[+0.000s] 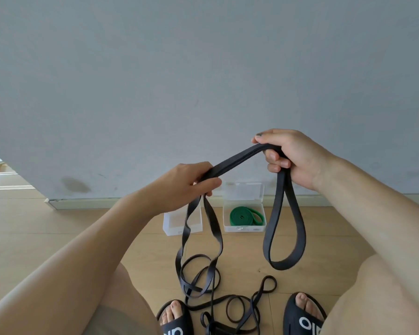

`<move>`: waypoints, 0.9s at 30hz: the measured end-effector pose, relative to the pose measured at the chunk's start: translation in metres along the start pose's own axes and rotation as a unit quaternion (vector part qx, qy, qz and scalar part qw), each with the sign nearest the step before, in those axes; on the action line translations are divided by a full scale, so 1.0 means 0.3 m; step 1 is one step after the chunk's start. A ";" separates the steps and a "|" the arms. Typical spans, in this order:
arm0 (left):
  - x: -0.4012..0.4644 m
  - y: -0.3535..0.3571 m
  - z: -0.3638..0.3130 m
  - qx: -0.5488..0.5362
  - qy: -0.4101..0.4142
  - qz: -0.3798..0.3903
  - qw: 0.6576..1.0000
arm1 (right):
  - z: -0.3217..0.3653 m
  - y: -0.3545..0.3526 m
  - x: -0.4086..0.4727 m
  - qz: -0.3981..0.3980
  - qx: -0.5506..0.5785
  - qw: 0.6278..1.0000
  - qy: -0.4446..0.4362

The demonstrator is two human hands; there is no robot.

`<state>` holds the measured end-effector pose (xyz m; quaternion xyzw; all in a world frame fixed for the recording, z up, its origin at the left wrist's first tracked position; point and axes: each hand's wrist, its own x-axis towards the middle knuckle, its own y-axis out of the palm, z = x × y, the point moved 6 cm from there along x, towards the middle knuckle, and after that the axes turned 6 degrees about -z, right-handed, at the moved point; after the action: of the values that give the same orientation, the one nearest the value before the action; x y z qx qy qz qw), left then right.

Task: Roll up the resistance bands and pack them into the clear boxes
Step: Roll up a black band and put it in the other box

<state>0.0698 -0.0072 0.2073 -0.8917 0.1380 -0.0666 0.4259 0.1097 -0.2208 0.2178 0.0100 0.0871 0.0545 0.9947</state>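
Wooden floor (82, 228) meets a grey wall (179, 68); both hands, left (186, 182) and right (290, 155), grip a black band (237, 160).

Person, seen from the head camera: both forearms are showing bare, with no sleeves, watch or jewellery in view. Left hand (186, 181) and right hand (292, 157) are wearing no gloves; the right thumbnail is carrying dark, chipped polish. Knees and thighs are showing bare at the lower corners. Feet are wearing black open-toe slides, left slide (176, 321) and right slide (304, 315), each bearing white lettering across the strap, toes showing.
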 end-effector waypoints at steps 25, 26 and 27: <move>0.009 -0.006 0.022 0.070 0.075 -0.048 0.994 | -0.031 0.212 -0.034 0.082 -0.265 0.953 -0.119; 0.010 -0.003 0.030 0.081 0.070 -0.048 0.993 | -0.026 0.207 -0.032 0.081 -0.255 0.956 -0.116; 0.012 0.000 0.040 0.093 0.059 -0.044 0.993 | -0.022 0.200 -0.031 0.079 -0.246 0.960 -0.110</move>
<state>0.0759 0.0005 0.1998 -0.8477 0.1168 -0.1508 0.4950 0.0931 -0.1620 0.2146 -0.2227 -0.0404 0.1513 0.9622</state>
